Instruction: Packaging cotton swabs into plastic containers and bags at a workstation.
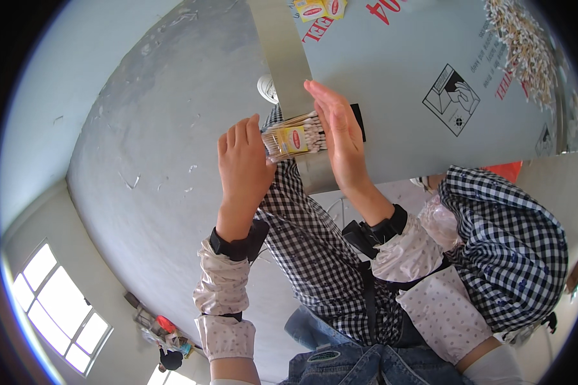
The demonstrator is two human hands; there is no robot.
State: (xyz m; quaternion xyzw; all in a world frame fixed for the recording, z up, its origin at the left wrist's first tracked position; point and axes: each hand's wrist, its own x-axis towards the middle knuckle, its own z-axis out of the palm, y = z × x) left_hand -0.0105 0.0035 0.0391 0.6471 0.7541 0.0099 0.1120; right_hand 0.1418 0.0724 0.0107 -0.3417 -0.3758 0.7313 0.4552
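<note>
We press a banded bundle of cotton swabs (295, 138) between our flattened left hand (243, 168) and right hand (338, 135) above the pale surface (417, 58)

Two bare hands, the left hand (243, 168) and the right hand (338, 136), press one banded bundle of cotton swabs (295, 136) between them, with two small yellow labels (322, 9) and one loose swab heap (526, 48) on the table.

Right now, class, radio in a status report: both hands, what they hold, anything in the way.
Left hand and right hand press a bundle of cotton swabs between them. Bundle banded with a yellow label. Loose swab pile lies apart on the table. Nothing between.
</note>
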